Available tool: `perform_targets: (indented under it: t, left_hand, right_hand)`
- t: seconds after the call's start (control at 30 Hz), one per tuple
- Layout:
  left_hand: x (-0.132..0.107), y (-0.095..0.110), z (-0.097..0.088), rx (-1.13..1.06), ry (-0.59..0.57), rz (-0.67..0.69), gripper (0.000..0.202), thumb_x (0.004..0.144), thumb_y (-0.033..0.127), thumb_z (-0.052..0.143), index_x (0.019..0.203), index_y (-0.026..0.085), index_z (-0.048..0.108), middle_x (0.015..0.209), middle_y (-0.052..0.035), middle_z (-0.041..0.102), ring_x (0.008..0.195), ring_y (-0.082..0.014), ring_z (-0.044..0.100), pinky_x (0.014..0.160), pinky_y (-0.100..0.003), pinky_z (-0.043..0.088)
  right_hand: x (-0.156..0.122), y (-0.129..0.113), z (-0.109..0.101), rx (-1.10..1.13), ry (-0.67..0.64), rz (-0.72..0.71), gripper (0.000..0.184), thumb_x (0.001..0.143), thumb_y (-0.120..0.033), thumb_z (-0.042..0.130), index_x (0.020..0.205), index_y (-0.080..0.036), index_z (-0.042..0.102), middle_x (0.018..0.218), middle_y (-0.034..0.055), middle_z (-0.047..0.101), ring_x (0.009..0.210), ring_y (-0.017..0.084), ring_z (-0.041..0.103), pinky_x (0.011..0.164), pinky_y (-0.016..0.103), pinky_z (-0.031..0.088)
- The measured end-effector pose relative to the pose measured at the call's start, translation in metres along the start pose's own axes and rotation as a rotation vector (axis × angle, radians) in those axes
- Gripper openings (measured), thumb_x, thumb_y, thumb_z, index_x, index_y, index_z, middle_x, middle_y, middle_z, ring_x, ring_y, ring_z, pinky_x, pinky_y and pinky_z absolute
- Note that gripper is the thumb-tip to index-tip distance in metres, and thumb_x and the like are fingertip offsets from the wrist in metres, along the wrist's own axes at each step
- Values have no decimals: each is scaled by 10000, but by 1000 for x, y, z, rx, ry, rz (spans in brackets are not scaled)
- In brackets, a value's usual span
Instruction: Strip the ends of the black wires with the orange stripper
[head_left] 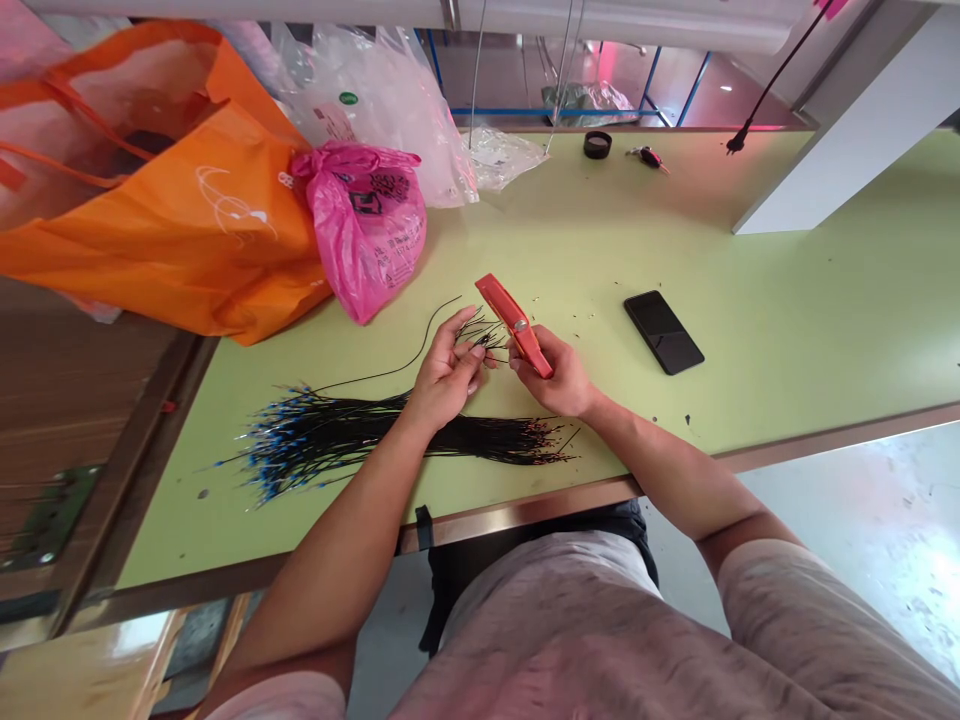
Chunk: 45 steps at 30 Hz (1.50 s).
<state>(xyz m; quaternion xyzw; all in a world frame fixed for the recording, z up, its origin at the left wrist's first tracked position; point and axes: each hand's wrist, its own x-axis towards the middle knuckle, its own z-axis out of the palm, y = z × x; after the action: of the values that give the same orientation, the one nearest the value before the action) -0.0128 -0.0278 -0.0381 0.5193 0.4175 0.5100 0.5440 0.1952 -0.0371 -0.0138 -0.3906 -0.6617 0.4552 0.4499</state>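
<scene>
I see the person's left hand (444, 382) pinching a small bunch of thin black wires (486, 341) between the thumb and the fingers. The wires poke out in many ways, up over the table, toward the other hand. The right hand (564, 375) is curled tight around a red hand tool with a round silver spot on it (510, 312). The tool slants up and to the left, just beside the small bunch. I cannot tell from here if the right fingertips touch those wires too.

Under the left wrist, a big, long bundle of black wires with blue bits at one end (352, 425) lies on the flat, light green table (787, 330). The blue bits are on the left side, and the right ends look a bit reddish. One loose, curvy black wire (375, 378) lies just behind the bundle.

To the right of the hands I see a flat black phone (664, 332). Over on the left sit a shiny pink plastic bag with dark marks (375, 230) and a large orange bag (225, 250), side by side. Far back on the table are a round black cap (597, 146) and a small red and black key (651, 156).
</scene>
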Motion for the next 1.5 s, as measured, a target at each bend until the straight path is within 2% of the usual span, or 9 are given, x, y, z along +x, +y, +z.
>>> perform_targets:
  t: [0.07, 0.27, 0.4, 0.6, 0.77, 0.97, 1.07, 1.27, 1.5]
  left_hand:
    - [-2, 2, 0, 57, -8, 45, 605, 944, 578, 812, 1460, 305, 652, 841, 5, 736, 466, -73, 471, 438, -220, 370]
    - [-8, 14, 3, 207, -79, 4, 310, 988, 474, 731, 912, 179, 788, 858, -59, 761, 471, -66, 517, 486, -252, 422]
    - [-7, 13, 2, 236, -52, -26, 300, 948, 482, 758, 1021, 194, 792, 868, -49, 757, 523, -99, 534, 519, -269, 430]
    - [-4, 5, -4, 429, -80, 104, 427, 933, 632, 800, 983, 209, 778, 896, -62, 772, 831, -223, 703, 778, -353, 576]
    - [0, -5, -8, 237, 21, 103, 445, 966, 662, 766, 946, 221, 707, 678, 14, 615, 582, -147, 536, 564, -281, 461]
    - [12, -9, -14, 100, 171, 145, 413, 844, 586, 866, 839, 236, 647, 863, -48, 721, 803, -206, 711, 708, -324, 600]
    - [10, -6, -13, 127, 138, 114, 380, 804, 524, 892, 852, 234, 651, 840, -41, 708, 770, -196, 693, 675, -307, 578]
    - [0, 5, -4, 22, 52, 71, 343, 786, 396, 909, 764, 206, 624, 595, 52, 515, 506, -75, 389, 500, -226, 384]
    - [1, -2, -11, 149, 86, 136, 341, 752, 404, 924, 754, 207, 645, 598, 55, 527, 498, -86, 433, 470, -228, 419]
  right_hand:
    - [0, 3, 0, -10, 22, 16, 239, 920, -423, 700, 1061, -262, 593, 978, 29, 674, 909, 210, 636, 858, 401, 585]
    - [4, 14, 0, 78, 70, 5, 293, 922, -389, 735, 1120, -257, 565, 940, -7, 663, 799, 160, 606, 776, 357, 562]
    - [4, 15, 1, 96, 71, -9, 304, 943, -405, 738, 1109, -270, 521, 915, -21, 655, 793, 159, 613, 754, 346, 561]
    - [1, 11, -1, -17, 69, -77, 231, 983, -361, 672, 1163, -258, 571, 979, 15, 709, 843, 179, 663, 795, 370, 596]
    - [-1, 17, -4, -258, 64, -176, 417, 902, -273, 693, 1309, -256, 605, 1212, 89, 777, 975, 225, 724, 886, 418, 624]
    - [-3, 20, -3, -555, 16, -284, 451, 905, -279, 720, 1348, -235, 649, 1233, 124, 781, 1107, 294, 692, 1014, 479, 613]
    - [-3, 20, -3, -590, 21, -287, 459, 903, -270, 717, 1355, -219, 654, 1236, 134, 775, 1106, 299, 685, 1013, 478, 611]
    - [-1, 24, -4, -621, 69, -225, 512, 889, -252, 717, 1395, -230, 647, 1261, 132, 770, 1130, 307, 679, 1024, 488, 598]
    - [-2, 22, -4, -656, 55, -257, 533, 916, -265, 718, 1442, -228, 632, 1237, 127, 743, 1111, 308, 648, 1023, 498, 582]
